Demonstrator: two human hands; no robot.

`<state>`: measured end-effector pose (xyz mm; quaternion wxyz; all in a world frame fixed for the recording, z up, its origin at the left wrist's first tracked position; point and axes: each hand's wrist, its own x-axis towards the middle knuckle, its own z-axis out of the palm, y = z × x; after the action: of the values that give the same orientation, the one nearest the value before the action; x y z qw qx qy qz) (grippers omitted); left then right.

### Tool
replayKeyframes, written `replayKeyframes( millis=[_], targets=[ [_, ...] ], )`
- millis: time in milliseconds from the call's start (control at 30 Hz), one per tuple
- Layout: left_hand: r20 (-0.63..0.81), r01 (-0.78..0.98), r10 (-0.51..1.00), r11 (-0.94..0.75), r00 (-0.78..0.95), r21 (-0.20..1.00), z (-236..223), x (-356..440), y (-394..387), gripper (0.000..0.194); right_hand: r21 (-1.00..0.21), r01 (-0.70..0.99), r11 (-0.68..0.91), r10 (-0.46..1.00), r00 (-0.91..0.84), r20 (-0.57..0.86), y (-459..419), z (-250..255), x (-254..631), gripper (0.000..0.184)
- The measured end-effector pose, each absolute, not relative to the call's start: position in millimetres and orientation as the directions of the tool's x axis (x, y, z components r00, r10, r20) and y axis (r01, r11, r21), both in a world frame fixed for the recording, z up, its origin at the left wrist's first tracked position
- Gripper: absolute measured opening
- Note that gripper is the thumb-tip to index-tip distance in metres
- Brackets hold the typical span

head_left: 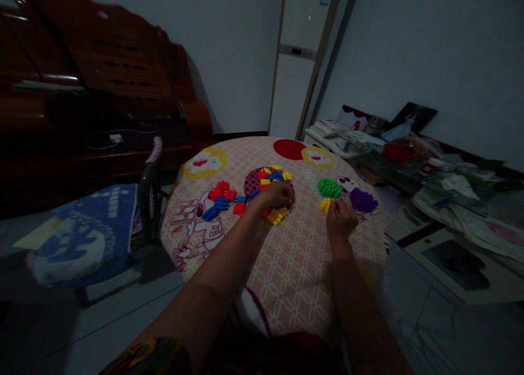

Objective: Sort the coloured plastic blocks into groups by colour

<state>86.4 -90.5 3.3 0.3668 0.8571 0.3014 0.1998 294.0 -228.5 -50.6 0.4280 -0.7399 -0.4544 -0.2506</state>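
Left hand [277, 194] is over the mixed red, blue and yellow plastic pieces [277, 176] on the maroon checked disc [251, 184]; fingers curled down, can't tell if they pinch anything. Right hand [342, 220] has fingertips bunched at the yellow pieces [325, 204], just below the green cluster [329, 188]; can't confirm a hold. Purple cluster [363, 200] sits right beside it. I'd use fingertips only, one piece per pinch, knuckles clear of both clusters.
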Motion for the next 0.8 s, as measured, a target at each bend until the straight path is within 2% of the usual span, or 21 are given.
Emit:
replayKeyframes(
  millis=[100, 200, 267, 333, 400, 467, 600, 700, 800],
  targets=[
    [0.023, 0.494, 0.628, -0.634, 0.778, 0.595, 4.7, 88.4, -98.9, 0.014, -0.412, 0.896, -0.167, 0.455, 0.440, 0.774, -228.0, -50.4, 290.1, 0.030],
    [-0.002, 0.585, 0.651, -0.680, 0.759, 0.443, 2.7, 94.7, -108.5, 0.021, -0.377, 0.917, -0.129, 0.497, 0.388, 0.776, -226.7, -51.3, 282.5, 0.032],
    [0.010, 0.612, 0.665, -0.693, 0.747, 0.381, 1.1, 97.6, -112.2, 0.021, -0.338, 0.938, -0.080, 0.547, 0.325, 0.772, -225.8, -52.3, 274.1, 0.031],
    [0.037, 0.610, 0.669, -0.697, 0.742, 0.376, 0.5, 98.8, -112.3, 0.018, -0.300, 0.954, -0.008, 0.608, 0.242, 0.756, -224.8, -53.1, 263.6, 0.031],
    [0.070, 0.563, 0.650, -0.701, 0.756, 0.437, 0.8, 99.2, -109.4, 0.015, -0.275, 0.958, 0.076, 0.668, 0.156, 0.727, -223.5, -53.5, 252.9, 0.032],
    [0.111, 0.461, 0.624, -0.675, 0.774, 0.576, 1.3, 100.2, -105.4, 0.015, -0.275, 0.949, 0.153, 0.703, 0.091, 0.705, -222.1, -53.4, 244.4, 0.033],
    [0.138, 0.201, 0.619, -0.446, 0.773, 0.872, 0.5, 104.2, -100.4, 0.021, -0.328, 0.916, 0.229, 0.676, 0.092, 0.731, -220.8, -51.0, 239.2, 0.032],
    [0.123, 0.075, 0.629, -0.279, 0.768, 0.957, -0.8, 106.7, -101.1, 0.023, -0.354, 0.913, 0.203, 0.659, 0.139, 0.739, -222.6, -47.8, 242.3, 0.031],
    [0.123, 0.020, 0.642, -0.210, 0.756, 0.977, -1.3, 108.4, -104.8, 0.023, -0.330, 0.929, 0.166, 0.668, 0.140, 0.731, -224.8, -45.5, 243.9, 0.026]
  ],
)
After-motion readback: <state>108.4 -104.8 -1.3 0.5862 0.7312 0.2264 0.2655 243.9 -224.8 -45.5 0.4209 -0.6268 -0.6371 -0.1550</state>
